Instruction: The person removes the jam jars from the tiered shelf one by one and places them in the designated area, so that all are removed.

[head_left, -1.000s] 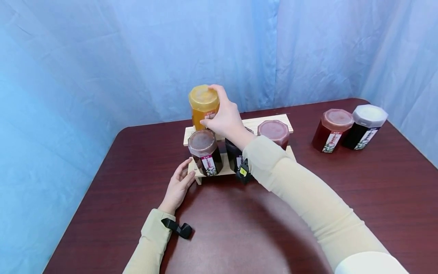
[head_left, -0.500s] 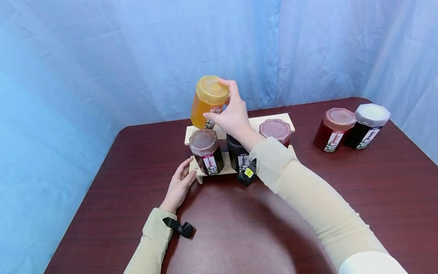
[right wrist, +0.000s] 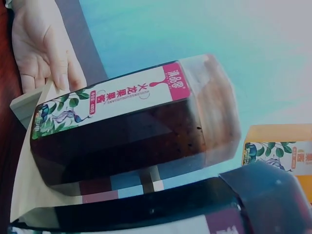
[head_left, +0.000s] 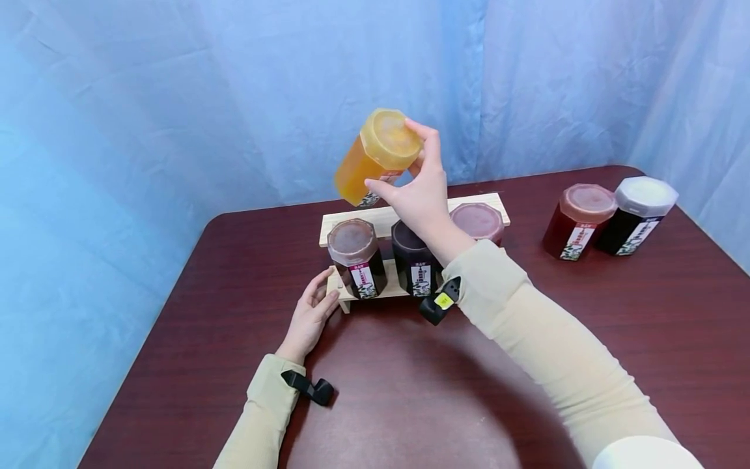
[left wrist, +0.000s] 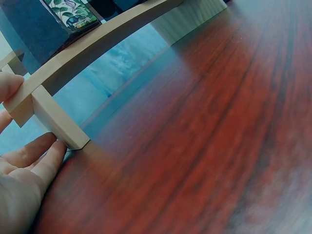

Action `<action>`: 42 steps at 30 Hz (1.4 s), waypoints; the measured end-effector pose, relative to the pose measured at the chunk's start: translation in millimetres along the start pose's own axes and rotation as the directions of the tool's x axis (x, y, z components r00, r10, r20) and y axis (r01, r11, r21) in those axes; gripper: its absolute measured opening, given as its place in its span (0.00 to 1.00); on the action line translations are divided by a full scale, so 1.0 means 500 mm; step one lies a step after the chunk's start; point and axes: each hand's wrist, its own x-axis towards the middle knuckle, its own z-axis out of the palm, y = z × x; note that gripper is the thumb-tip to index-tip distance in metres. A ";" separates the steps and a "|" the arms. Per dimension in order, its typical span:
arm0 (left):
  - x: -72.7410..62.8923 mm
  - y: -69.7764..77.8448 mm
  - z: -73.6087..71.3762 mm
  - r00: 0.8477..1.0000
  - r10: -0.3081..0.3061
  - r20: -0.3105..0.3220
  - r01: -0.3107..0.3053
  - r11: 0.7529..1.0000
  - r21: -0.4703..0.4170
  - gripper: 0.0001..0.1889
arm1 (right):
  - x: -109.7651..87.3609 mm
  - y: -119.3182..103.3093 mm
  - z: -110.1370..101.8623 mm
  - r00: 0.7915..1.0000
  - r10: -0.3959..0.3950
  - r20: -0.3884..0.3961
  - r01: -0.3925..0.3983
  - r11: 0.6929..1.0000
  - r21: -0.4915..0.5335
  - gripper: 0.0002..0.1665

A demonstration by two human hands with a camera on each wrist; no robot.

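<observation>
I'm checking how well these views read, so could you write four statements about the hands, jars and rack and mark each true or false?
1. The right hand holds the yellow-lidded jar. True.
2. The yellow-lidded jar is upright. False: it is tilted, held above the wooden rack.
3. The left hand touches the wooden rack. True.
4. The white-lidded jar stands on the wooden rack. False: the white-lidded jar stands on the table, beside a red jar.

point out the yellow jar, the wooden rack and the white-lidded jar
Yellow jar (head_left: 361, 164), head view, body just below the lid
Wooden rack (head_left: 383, 221), head view, bare upper shelf
White-lidded jar (head_left: 624, 225), head view, dark body
</observation>
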 end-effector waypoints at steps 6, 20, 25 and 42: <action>0.001 0.000 0.002 1.000 -0.007 -0.002 0.007 1.000 0.009 0.27 | -0.006 -0.002 -0.026 0.999 -0.020 -0.030 0.021 0.999 0.035 0.51; 0.005 -0.002 -0.002 1.000 -0.006 -0.007 0.006 0.999 0.031 0.27 | -0.013 -0.027 -0.107 0.990 0.005 -0.141 0.017 0.987 0.157 0.49; 0.005 -0.002 -0.003 1.000 -0.010 -0.007 0.010 0.999 0.030 0.27 | -0.016 -0.027 -0.137 0.983 0.039 -0.180 -0.005 0.982 0.187 0.49; 0.004 0.001 -0.004 1.000 -0.008 -0.007 0.008 1.000 0.027 0.27 | -0.030 -0.002 -0.231 0.955 0.092 -0.281 -0.020 0.968 0.250 0.49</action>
